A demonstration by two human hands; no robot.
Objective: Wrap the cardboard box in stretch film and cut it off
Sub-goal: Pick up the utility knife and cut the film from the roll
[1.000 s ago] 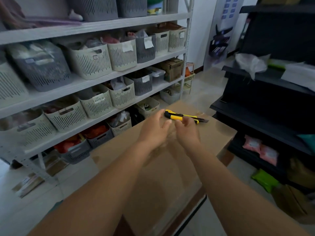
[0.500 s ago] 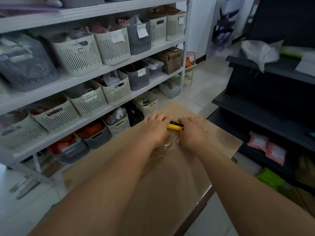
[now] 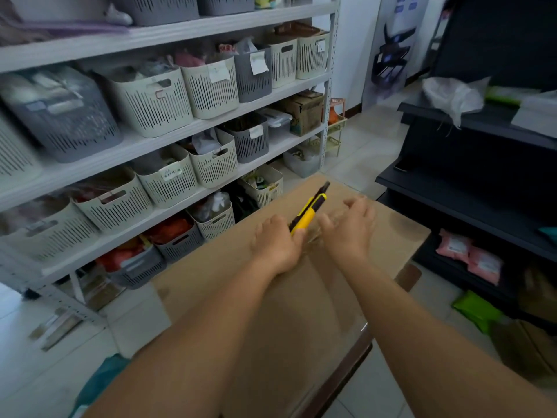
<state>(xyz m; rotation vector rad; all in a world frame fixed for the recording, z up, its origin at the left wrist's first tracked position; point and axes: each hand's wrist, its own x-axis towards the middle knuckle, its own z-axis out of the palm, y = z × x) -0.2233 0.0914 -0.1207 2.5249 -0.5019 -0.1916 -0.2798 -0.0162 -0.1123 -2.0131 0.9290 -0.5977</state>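
A large brown cardboard box (image 3: pixel 401 233) lies flat in front of me, with clear stretch film across its top. My left hand (image 3: pixel 275 245) is shut on a yellow and black utility knife (image 3: pixel 309 211), whose tip points up and away to the right. My right hand (image 3: pixel 351 227) hovers just right of the knife with its fingers loosely curled over a bunch of crumpled clear film (image 3: pixel 313 236) between the two hands. Whether the right hand grips the film is unclear.
A white shelving unit (image 3: pixel 187 128) with several slotted baskets runs along the left. A dark shelf unit (image 3: pixel 470 182) with pink packets (image 3: pixel 470 254) stands on the right. Tiled floor (image 3: pixel 361 146) lies beyond the box. A green packet (image 3: pixel 476 310) sits on the floor at right.
The knife lay flat under both hands; my left hand has now lifted it, tip up and away. My right hand has moved off to the right.
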